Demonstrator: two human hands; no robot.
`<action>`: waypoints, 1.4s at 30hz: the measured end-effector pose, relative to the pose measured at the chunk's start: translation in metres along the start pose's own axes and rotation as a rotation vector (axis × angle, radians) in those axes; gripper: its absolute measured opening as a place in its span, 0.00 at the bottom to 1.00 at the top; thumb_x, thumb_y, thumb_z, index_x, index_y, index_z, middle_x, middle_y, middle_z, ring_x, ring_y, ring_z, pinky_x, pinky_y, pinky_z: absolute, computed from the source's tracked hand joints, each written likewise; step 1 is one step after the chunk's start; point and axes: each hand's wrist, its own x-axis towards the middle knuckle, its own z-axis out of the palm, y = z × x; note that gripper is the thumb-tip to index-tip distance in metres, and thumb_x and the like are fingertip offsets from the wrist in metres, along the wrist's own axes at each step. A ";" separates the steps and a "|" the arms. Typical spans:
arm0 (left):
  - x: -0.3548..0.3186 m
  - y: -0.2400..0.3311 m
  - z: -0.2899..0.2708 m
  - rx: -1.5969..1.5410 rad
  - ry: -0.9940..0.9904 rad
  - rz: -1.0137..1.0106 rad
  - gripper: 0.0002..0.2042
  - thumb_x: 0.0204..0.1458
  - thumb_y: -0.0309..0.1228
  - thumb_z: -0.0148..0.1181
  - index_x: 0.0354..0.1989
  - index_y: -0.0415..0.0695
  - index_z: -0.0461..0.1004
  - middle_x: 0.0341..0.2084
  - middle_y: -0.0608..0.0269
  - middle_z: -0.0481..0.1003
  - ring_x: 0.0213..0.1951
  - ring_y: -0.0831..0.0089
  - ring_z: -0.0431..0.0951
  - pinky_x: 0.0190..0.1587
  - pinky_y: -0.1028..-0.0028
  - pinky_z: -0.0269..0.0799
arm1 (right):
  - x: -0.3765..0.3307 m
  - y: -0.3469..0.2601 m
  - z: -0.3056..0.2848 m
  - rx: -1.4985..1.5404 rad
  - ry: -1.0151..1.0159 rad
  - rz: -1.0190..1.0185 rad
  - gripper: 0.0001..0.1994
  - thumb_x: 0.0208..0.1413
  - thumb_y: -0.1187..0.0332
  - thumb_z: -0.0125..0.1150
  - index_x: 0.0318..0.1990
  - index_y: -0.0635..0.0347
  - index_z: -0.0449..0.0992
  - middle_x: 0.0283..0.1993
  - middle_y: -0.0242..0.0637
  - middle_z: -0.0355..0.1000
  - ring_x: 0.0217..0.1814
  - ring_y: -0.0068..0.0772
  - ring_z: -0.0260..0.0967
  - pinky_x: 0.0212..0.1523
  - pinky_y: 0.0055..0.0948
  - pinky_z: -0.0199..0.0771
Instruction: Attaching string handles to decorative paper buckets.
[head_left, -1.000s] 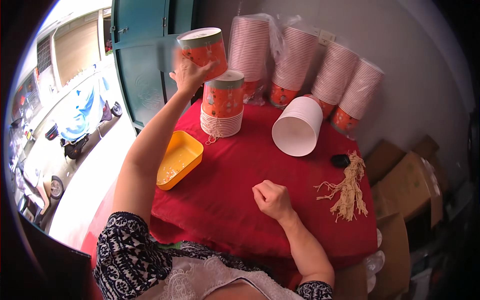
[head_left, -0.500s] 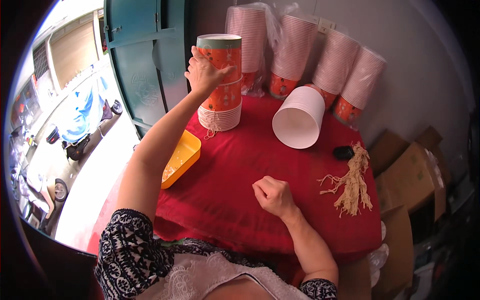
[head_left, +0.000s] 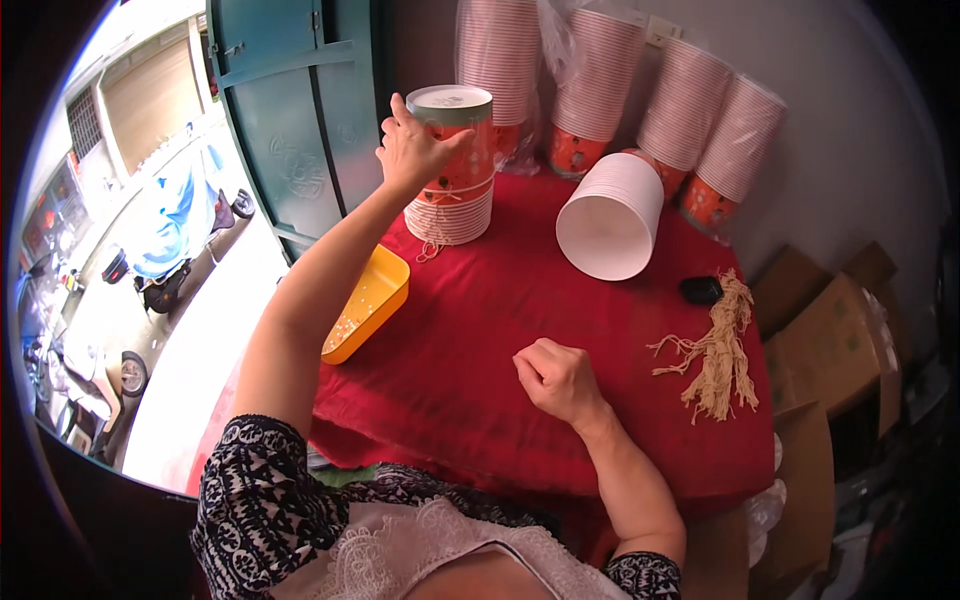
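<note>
A stack of upside-down orange paper buckets [head_left: 462,170] with white rims and a green band stands at the back left of the table. My left hand [head_left: 412,148] is at the upper part of it, fingers spread and thumb out; whether it presses on the side I cannot tell. Beige cord loops [head_left: 432,225] hang from the stack's rims. My right hand [head_left: 562,382] is closed in a fist over the red cloth, and what it holds, if anything, is hidden. A white-lined bucket [head_left: 608,235] lies on its side, mouth toward me.
A yellow tray [head_left: 385,300] with small white bits sits beside my left forearm. Beige cords [head_left: 728,350] and a black object [head_left: 700,290] lie at the right. Several plastic-wrapped bucket stacks [head_left: 595,80] line the wall. Cardboard boxes [head_left: 825,330] stand off the table's right side.
The top bucket has gone down over the stack, which is shorter now, and my left hand has come down with it. My right fist stays closed. The view has shifted slightly.
</note>
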 end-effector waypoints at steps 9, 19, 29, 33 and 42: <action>0.031 -0.020 -0.003 -0.083 -0.050 0.254 0.35 0.45 0.49 0.72 0.56 0.40 0.67 0.53 0.38 0.69 0.52 0.48 0.75 0.50 0.59 0.75 | 0.000 0.001 0.001 0.013 -0.042 0.021 0.05 0.47 0.80 0.62 0.25 0.62 0.74 0.22 0.40 0.71 0.23 0.41 0.72 0.21 0.34 0.71; 0.065 -0.025 -0.022 -0.214 -0.165 0.308 0.28 0.43 0.45 0.74 0.43 0.35 0.72 0.36 0.43 0.78 0.39 0.53 0.81 0.43 0.63 0.76 | -0.003 0.004 0.004 -0.003 -0.060 0.023 0.06 0.49 0.77 0.63 0.23 0.61 0.73 0.21 0.40 0.70 0.22 0.40 0.71 0.20 0.34 0.72; 0.083 -0.052 -0.011 -0.346 -0.283 0.354 0.28 0.43 0.46 0.75 0.42 0.36 0.72 0.35 0.48 0.77 0.38 0.60 0.78 0.41 0.66 0.74 | -0.003 0.006 0.005 0.012 -0.067 0.034 0.07 0.50 0.75 0.63 0.22 0.61 0.72 0.22 0.39 0.70 0.21 0.40 0.71 0.21 0.35 0.72; 0.079 -0.054 -0.013 -0.335 -0.277 0.356 0.29 0.42 0.47 0.75 0.43 0.36 0.72 0.34 0.49 0.76 0.37 0.61 0.77 0.40 0.66 0.73 | -0.003 0.007 0.005 0.005 -0.079 0.037 0.07 0.50 0.75 0.63 0.23 0.61 0.72 0.22 0.39 0.71 0.22 0.40 0.71 0.21 0.35 0.72; 0.068 -0.054 -0.020 -0.307 -0.293 0.309 0.30 0.43 0.48 0.74 0.43 0.36 0.71 0.34 0.48 0.76 0.37 0.61 0.78 0.37 0.67 0.74 | -0.002 0.006 0.005 0.028 -0.084 0.066 0.06 0.51 0.75 0.63 0.24 0.61 0.73 0.23 0.39 0.71 0.23 0.40 0.72 0.22 0.35 0.73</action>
